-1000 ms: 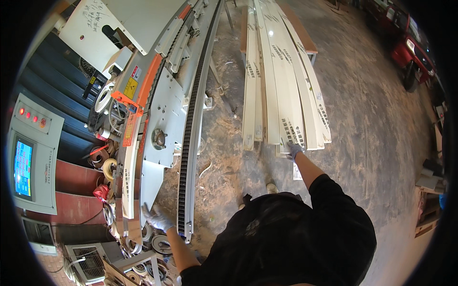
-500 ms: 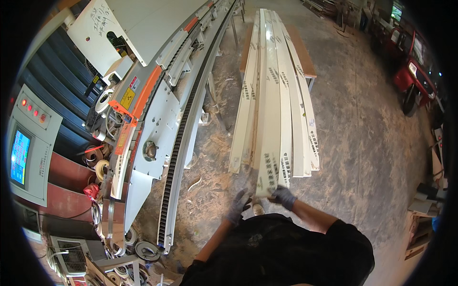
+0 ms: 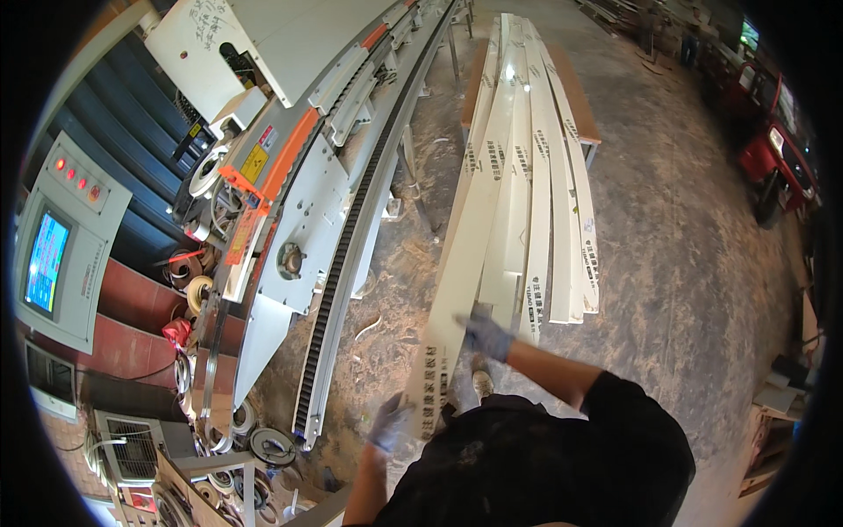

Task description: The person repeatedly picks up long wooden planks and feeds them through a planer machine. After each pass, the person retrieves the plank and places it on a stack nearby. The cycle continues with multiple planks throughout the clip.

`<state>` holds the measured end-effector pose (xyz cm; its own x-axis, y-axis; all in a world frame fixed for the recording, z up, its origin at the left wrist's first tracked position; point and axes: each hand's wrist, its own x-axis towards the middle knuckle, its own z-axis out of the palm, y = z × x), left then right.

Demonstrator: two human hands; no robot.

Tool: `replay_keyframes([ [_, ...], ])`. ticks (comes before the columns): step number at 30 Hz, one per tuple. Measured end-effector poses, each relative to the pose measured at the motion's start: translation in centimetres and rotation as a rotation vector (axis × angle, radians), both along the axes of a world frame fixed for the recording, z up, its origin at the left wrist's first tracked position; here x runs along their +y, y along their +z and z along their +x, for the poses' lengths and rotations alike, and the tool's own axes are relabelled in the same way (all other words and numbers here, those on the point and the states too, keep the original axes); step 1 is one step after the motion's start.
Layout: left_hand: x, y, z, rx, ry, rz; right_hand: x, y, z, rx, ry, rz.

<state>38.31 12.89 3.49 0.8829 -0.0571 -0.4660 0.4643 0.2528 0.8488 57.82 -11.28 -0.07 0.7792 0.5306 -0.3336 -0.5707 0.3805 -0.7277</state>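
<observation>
A long white board [image 3: 449,307] with dark print along its film slants toward me, its near end beside my body at the left. My left hand [image 3: 389,423], in a grey glove, is closed on the board's left edge close to that end. Higher up, at the board's right edge, is my gloved right hand [image 3: 488,337]. Its fingers stretch over the edge with the thumb apart, slightly blurred. Beyond it lie several similar white boards [image 3: 565,237] side by side, on a brown-topped table [image 3: 575,114].
On the left stands a long machine with an orange guard [image 3: 281,162] and a dark roller track [image 3: 329,307]. Its control panel [image 3: 75,241] has a lit screen. Rolls of edging [image 3: 272,446] lie below. A red vehicle [image 3: 773,158] is parked at the far right.
The board's near end has swung left and come closer to me. My left hand has moved down and left with it; my right hand has shifted left and slightly up.
</observation>
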Motion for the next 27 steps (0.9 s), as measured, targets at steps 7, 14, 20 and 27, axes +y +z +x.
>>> replay_keyframes([
  [7,9.5,4.8,-19.5,0.053,0.249,0.296,3.6,3.4,8.1,0.262,-0.208,0.094],
  [14,4.2,5.3,-33.8,-0.8,1.047,-0.26,15.9,1.0,-10.8,0.356,0.071,-0.036],
  [20,3.4,1.1,-30.3,-0.559,1.375,-0.248,21.2,3.1,-34.7,0.597,0.766,0.178],
  [27,8.2,7.4,-44.0,-0.398,2.041,-0.092,14.3,3.5,-17.7,0.433,-0.06,0.431],
])
